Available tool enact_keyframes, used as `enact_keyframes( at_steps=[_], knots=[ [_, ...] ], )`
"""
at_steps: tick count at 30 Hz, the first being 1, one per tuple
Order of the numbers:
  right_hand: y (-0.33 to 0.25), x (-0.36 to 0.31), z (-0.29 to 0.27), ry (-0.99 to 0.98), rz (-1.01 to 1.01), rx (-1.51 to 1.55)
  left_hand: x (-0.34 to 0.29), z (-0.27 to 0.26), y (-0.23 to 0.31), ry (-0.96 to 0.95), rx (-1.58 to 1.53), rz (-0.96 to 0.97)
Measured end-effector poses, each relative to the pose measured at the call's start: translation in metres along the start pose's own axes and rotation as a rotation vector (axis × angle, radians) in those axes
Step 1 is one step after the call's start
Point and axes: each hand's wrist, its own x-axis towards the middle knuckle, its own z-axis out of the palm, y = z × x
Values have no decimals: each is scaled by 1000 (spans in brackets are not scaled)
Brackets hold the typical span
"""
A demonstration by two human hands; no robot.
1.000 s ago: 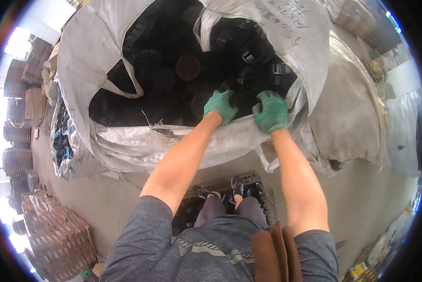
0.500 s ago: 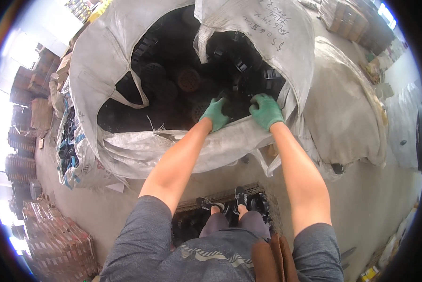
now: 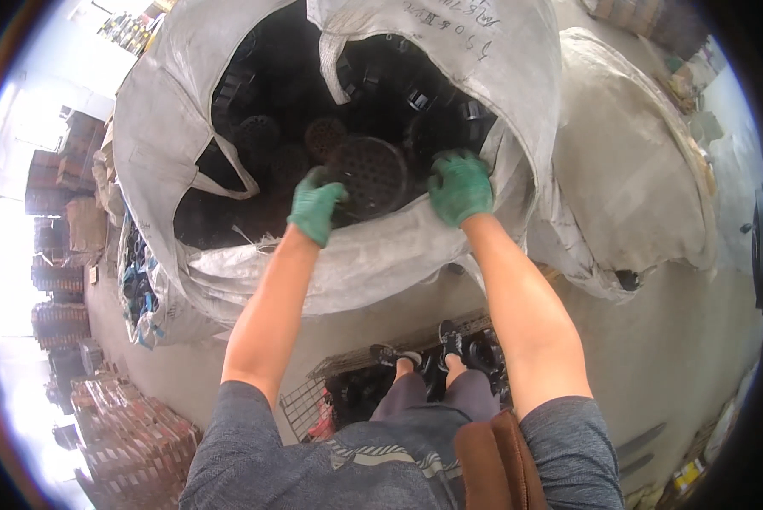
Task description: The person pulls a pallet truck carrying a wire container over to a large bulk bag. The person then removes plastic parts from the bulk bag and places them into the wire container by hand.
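Note:
A round black perforated disc (image 3: 369, 177) stands tilted toward me at the near rim of a big white woven bulk bag (image 3: 339, 276). My left hand (image 3: 316, 208), in a green glove, is curled at the disc's left edge and appears to grip it. On the other side my right hand (image 3: 461, 187), also in a green glove, hangs over the bag's near rim. Its fingers are smeared by motion, and a small gap seems to part them from the disc. Deeper in the dark bag lie several black round parts, with a brownish perforated disc (image 3: 324, 138) among them.
Below me, a wire crate (image 3: 303, 406) of black parts lies around my feet. Another large bag (image 3: 628, 170) stands to the right. A smaller bag (image 3: 141, 280) of dark and blue pieces sits at left, near stacked bundles (image 3: 135, 433). A cloth strap (image 3: 332, 72) hangs into the opening.
The black perforated disc has come up into view between my hands. My left hand has shifted left, my right hand slightly left. The whole view has shifted a little.

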Motion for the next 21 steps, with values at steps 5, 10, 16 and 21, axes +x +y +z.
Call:
enact_keyframes(
  at_steps=[5, 10, 16, 21],
  knots=[
    [1, 3, -1, 86, -13, 37, -62, -65, 87, -81, -26, 288],
    [4, 6, 3, 110, -77, -2, -152, -125, 134, -37, 277, 417],
    [5, 7, 10, 241, -207, -64, -290, -182, 109, 236, 318, 387],
    [-6, 20, 2, 87, -224, -152, -364, -172, 31, 403, 8, 324]
  ],
)
